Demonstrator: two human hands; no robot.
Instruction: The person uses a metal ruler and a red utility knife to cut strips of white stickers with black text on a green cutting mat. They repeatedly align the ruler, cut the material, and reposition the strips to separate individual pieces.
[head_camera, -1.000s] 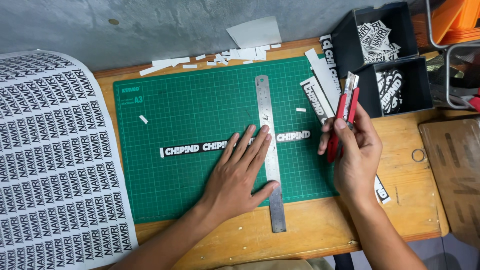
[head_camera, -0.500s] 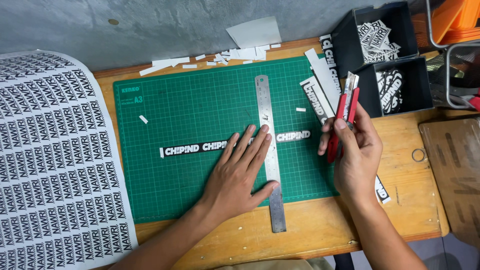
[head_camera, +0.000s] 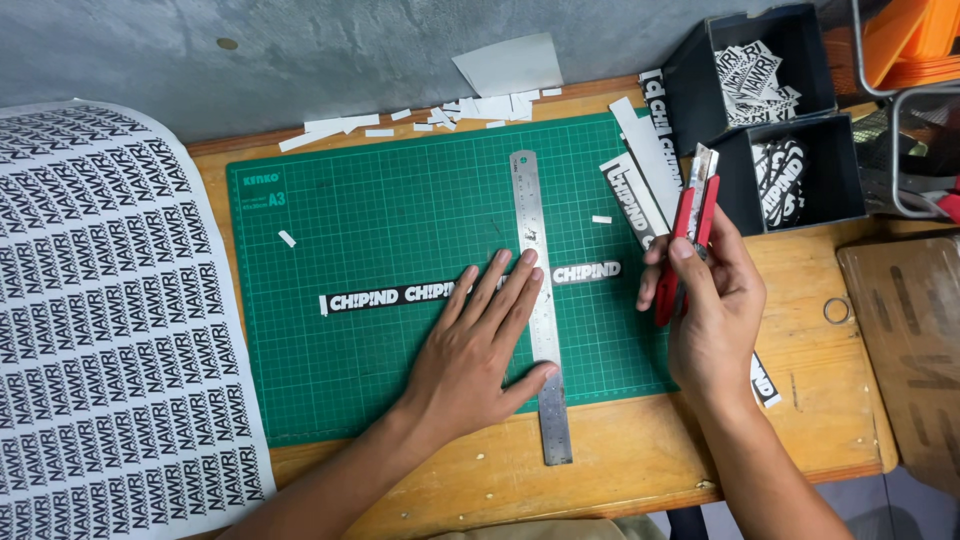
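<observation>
Under the flat left hand (head_camera: 480, 350) lies the ruler (head_camera: 540, 300); right hand's (head_camera: 710, 310) grip clamps the cutter (head_camera: 690, 225).

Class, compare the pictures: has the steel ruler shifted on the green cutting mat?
No. The steel ruler lies across the same grid lines of the green cutting mat, pinned by the left hand.

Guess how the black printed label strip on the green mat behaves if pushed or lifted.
The long black printed label strip looks thin and flat, so probably floppy and very light. It would likely slide on the green cutting mat if nudged; the left hand pressing the steel ruler across it probably prevents that.
</observation>
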